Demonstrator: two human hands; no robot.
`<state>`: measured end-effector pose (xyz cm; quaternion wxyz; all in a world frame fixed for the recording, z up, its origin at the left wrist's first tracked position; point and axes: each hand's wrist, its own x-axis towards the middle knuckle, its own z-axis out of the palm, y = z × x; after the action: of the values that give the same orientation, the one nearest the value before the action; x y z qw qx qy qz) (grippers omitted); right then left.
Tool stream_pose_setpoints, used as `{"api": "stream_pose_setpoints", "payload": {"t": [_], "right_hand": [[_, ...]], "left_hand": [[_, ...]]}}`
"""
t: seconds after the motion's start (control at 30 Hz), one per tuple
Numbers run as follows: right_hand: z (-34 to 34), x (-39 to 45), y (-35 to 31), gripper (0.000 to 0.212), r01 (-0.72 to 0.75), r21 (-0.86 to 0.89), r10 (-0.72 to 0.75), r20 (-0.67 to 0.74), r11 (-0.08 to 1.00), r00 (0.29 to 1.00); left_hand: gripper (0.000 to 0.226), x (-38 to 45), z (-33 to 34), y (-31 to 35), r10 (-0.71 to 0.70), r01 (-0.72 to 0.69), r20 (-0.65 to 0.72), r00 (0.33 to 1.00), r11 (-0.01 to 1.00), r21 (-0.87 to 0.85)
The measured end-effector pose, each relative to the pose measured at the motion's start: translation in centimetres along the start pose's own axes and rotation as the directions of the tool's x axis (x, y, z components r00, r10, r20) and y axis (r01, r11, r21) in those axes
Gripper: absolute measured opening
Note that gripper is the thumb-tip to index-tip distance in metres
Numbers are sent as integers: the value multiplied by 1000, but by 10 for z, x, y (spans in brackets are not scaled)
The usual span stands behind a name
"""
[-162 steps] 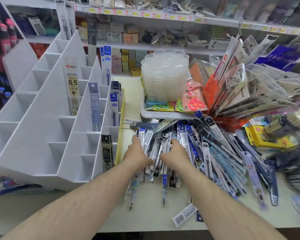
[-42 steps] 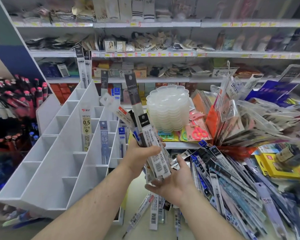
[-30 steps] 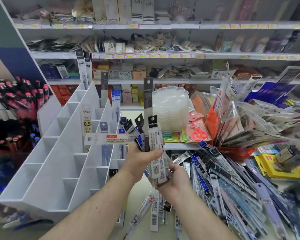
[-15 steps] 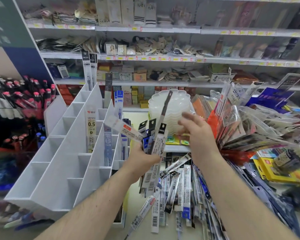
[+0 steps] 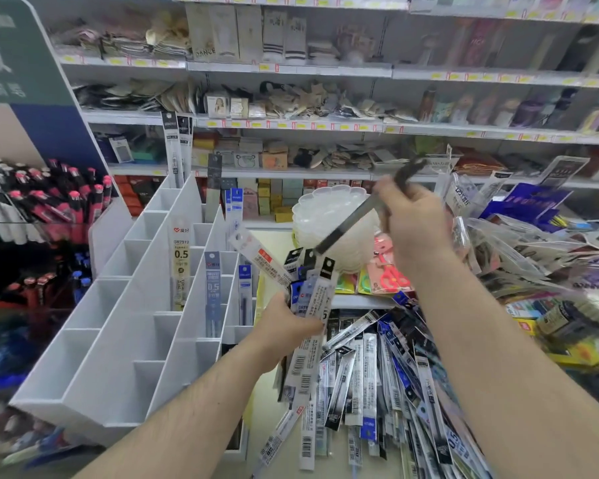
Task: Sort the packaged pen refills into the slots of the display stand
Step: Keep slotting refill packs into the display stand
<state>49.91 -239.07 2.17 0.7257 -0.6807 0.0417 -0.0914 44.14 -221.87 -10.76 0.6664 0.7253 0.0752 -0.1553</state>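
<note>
Lifted higher toward one o'clock, the right hand (image 5: 412,223) pinches one dark refill (image 5: 357,216) for reading; the left hand (image 5: 284,326) grips a fanned bunch (image 5: 312,292) beside the display stand (image 5: 125,323) at nine o'clock.

Stationery shop — price-tagged shelves (image 5: 291,67) of goods; racked pens (image 5: 49,202)

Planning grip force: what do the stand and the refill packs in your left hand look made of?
Display stand: apparently rigid matte white plastic board, judging by thin flat dividers. Refill packs in left hand: glossy clear film sleeves with printed labels.
</note>
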Motion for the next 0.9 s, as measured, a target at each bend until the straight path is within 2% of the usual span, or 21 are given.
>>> {"api": "stream_pose_setpoints", "payload": {"t": [0.03, 0.07, 0.1, 0.17, 0.23, 0.37, 0.5, 0.57, 0.63, 0.7, 0.73, 0.77, 0.8, 0.83, 0.87, 0.9], "right_hand": [[-9, 3, -4, 22, -1, 57, 2, -27, 998, 1000], [-15, 3, -4, 26, -14, 22, 14, -6, 1000, 1000], [-18, -1, 0, 30, -47, -97, 52, 54, 994, 997], [-16, -20, 21, 28, -106, -382, 200, 217, 918, 955], [-10, -36, 41, 22, -105, -516, 301, 312, 850, 901], [-3, -44, 59, 25, -65, -549, 291, 336, 834, 896], [-1, -49, 52, 19, -97, -576, 354, 353, 812, 866], [-1, -46, 43, 23, -27, -647, 251, 256, 762, 934], [4, -41, 31, 29, 118, -680, -5, 167, 723, 986], [21, -42, 18, 45, 290, -679, -121, 286, 675, 951], [31, -44, 14, 55, 356, -713, -102, 374, 604, 922], [41, -45, 12, 54, 417, -764, -57, 449, 493, 892], [50, -48, 11, 41, 471, -785, -28, 504, 402, 864], [56, -49, 9, 23, 494, -771, -17, 533, 402, 846], [58, -47, 6, 19, 484, -712, -35, 544, 510, 838], [56, -44, 0, 23, 423, -599, -62, 527, 680, 847]], "left_hand": [[38, 0, -1, 1, -15, 14, -12, 1000, 999, -39], [38, 1, -2, 2, -28, 26, -24, 999, 996, -86], [37, 2, -3, 4, -34, 30, -30, 999, 991, -133], [32, 3, -5, 7, -39, 36, -9, 999, 973, -229], [31, 3, -5, 11, -25, 41, 52, 998, 947, -319], [28, 0, -2, 12, 27, 30, 170, 985, 944, -328], [46, 0, -4, 8, 47, -7, 177, 983, 975, -221], [57, 2, -4, 7, 17, 2, 130, 991, 989, -145], [56, 5, -3, 5, 3, 1, 83, 997, 999, -41], [40, 7, 0, 2, 25, -34, 106, 994, 996, 88], [35, 7, 2, 0, 39, -56, 131, 991, 991, 125], [35, 6, 4, 0, 45, -66, 138, 989, 986, 153], [37, 6, 6, -1, 46, -69, 130, 990, 981, 179], [38, 5, 6, -1, 47, -71, 125, 991, 978, 196], [34, 5, 6, -1, 51, -79, 140, 989, 975, 206], [30, 6, 6, -2, 44, -77, 156, 987, 974, 213]]}}
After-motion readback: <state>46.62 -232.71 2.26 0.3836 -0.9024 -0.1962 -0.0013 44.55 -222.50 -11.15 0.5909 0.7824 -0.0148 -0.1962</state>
